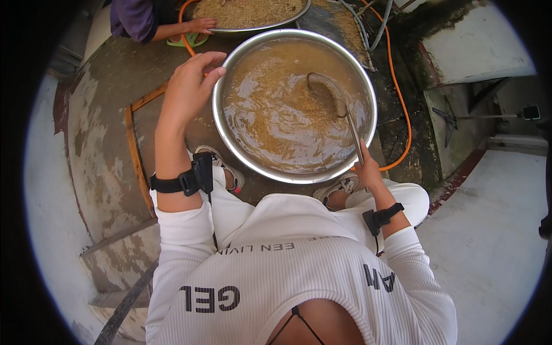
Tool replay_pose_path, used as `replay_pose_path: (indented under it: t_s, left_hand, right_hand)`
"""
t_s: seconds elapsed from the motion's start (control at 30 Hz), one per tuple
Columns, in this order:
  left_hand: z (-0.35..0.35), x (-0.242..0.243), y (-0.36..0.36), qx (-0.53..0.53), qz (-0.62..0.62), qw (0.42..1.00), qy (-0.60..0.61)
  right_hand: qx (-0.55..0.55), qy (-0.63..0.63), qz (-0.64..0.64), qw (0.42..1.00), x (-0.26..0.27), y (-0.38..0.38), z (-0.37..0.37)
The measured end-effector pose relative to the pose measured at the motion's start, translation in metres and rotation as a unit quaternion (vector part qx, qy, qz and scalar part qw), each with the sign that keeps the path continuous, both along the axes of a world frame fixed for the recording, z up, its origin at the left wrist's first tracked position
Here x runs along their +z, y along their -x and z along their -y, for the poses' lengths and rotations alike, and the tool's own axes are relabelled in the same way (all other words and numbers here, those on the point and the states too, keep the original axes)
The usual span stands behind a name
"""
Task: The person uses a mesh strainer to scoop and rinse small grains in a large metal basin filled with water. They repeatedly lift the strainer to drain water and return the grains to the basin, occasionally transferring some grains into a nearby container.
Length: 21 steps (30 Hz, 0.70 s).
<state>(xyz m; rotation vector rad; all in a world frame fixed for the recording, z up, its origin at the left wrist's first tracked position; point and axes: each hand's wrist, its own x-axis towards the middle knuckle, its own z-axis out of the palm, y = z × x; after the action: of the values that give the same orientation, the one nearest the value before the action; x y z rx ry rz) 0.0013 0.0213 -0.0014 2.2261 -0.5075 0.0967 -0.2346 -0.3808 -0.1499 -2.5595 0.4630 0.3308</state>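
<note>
A large round metal basin [218, 113] in front of me holds cloudy brown water with grain [276, 103] floating and swirling in it. My right hand [367, 167], at the basin's lower right rim, grips the metal handle of a strainer [334, 92]. The strainer's round mesh head lies partly in the water, with its hoop above the surface. My left hand [189, 88] is at the upper left rim, thumb and fingers apart and nothing held. Its thumb tip meets the rim's outline; whether it touches the metal I cannot tell.
Beyond the basin stands a second metal basin [258, 29] heaped with grain, another person's hand [200, 25] at its edge. An orange hose [399, 90] curves around the right side. A wooden frame [137, 151] lies left; concrete steps [120, 258] are at lower left.
</note>
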Motion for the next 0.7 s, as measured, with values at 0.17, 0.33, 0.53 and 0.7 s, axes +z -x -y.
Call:
replay_pose_path:
  t_s: [0.17, 0.33, 0.53, 0.7]
  left_hand:
    - [0.000, -0.001, -0.002, -0.001, 0.003, 1.000, -0.005]
    - [0.001, -0.001, -0.002, -0.008, 0.014, 1.000, -0.012]
    - [-0.002, -0.001, -0.003, -0.008, 0.011, 0.999, -0.042]
    - [-0.001, -0.003, -0.004, -0.002, 0.024, 0.999, -0.020]
  right_hand:
    - [-0.017, 0.055, -0.049, 0.997, 0.004, -0.067, -0.009]
    - [0.081, 0.124, 0.005, 0.989, -0.006, -0.123, -0.052]
    - [0.179, 0.087, -0.028, 0.980, -0.002, -0.100, -0.095]
    - [0.175, 0.027, -0.096, 0.980, 0.047, -0.048, -0.071]
